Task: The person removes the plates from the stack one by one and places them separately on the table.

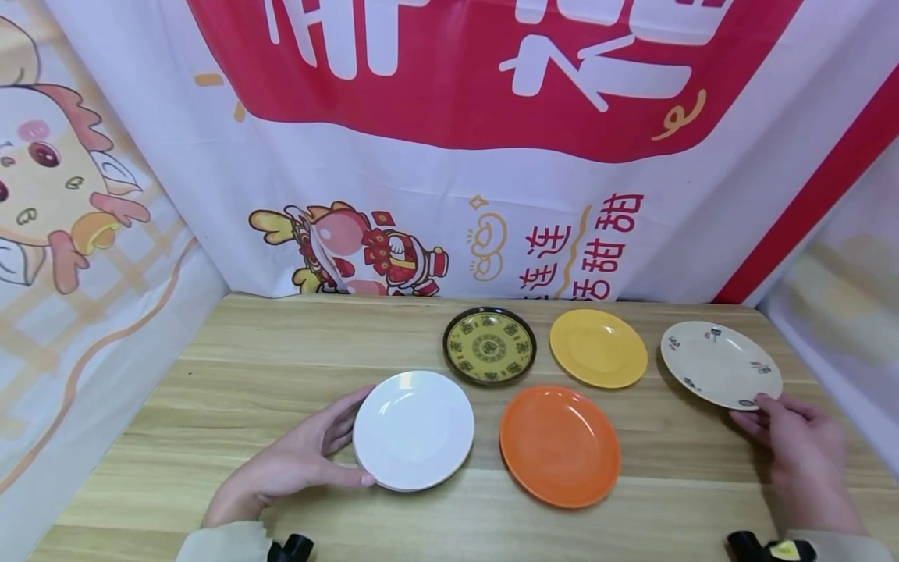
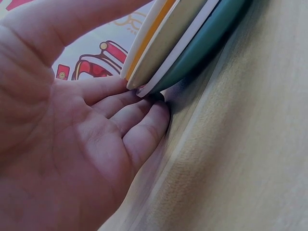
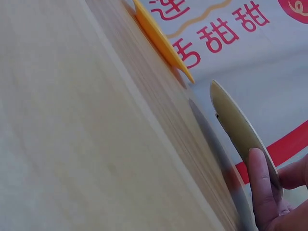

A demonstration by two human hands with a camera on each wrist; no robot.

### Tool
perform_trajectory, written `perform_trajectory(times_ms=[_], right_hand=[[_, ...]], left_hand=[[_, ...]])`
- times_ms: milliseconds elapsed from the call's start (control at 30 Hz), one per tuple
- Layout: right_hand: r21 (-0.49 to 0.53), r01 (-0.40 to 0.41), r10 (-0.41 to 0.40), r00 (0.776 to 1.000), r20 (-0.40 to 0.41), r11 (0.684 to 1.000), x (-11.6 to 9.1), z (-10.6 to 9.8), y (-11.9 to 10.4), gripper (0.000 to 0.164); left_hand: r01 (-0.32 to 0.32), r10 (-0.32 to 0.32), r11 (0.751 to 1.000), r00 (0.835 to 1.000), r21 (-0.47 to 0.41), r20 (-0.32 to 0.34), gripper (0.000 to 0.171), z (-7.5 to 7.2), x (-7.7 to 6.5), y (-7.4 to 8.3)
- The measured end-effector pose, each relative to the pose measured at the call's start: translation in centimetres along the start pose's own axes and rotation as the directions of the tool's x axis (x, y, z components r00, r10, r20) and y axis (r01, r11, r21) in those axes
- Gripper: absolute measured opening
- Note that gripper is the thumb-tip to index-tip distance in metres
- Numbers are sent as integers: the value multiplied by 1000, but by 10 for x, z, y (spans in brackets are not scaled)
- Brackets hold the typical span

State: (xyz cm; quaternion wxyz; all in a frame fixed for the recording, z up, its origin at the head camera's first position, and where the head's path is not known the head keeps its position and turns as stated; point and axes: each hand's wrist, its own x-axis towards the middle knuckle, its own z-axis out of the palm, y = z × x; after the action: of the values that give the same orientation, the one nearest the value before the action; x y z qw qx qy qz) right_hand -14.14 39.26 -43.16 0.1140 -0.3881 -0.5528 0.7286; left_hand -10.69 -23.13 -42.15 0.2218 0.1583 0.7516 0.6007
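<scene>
My right hand (image 1: 808,445) pinches the near-right rim of a cream plate with small printed motifs (image 1: 721,364), thumb on top and fingers beneath. In the right wrist view that plate (image 3: 240,127) is tilted and raised off the table, its shadow below. My left hand (image 1: 305,453) spreads along the left side of a plate stack topped by a white plate (image 1: 414,429), thumb and fingertips at its rim. In the left wrist view the fingers (image 2: 139,139) are nearly straight against the edges of the stack, which has a green plate (image 2: 202,48) at its bottom.
An orange plate (image 1: 560,446) lies right of the stack. Behind it are a yellow plate (image 1: 598,348) and a dark-rimmed olive plate with a pattern (image 1: 490,346). A printed cloth (image 1: 449,179) hangs at the back of the wooden table (image 1: 281,351), with more cloth on both sides.
</scene>
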Motion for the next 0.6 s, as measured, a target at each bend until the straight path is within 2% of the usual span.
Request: perform_trajectory(times_ms=[233,467,600], right_hand=[[25,2,-2,1000,15,1000,8,-3,-2,13],[6,-22,22,1000,-19,1000,13,1,-4,17],[18,-16,16,1000,-9,1000,16,0,-4,11]], left_hand=[[-7,7,1000,1000,-9,4,109,0,0,-1],[-2,2,1000,1000,-21,5,110,0,0,-1],[1,-1,1000,1000,-9,1,110,-1,0,-1]])
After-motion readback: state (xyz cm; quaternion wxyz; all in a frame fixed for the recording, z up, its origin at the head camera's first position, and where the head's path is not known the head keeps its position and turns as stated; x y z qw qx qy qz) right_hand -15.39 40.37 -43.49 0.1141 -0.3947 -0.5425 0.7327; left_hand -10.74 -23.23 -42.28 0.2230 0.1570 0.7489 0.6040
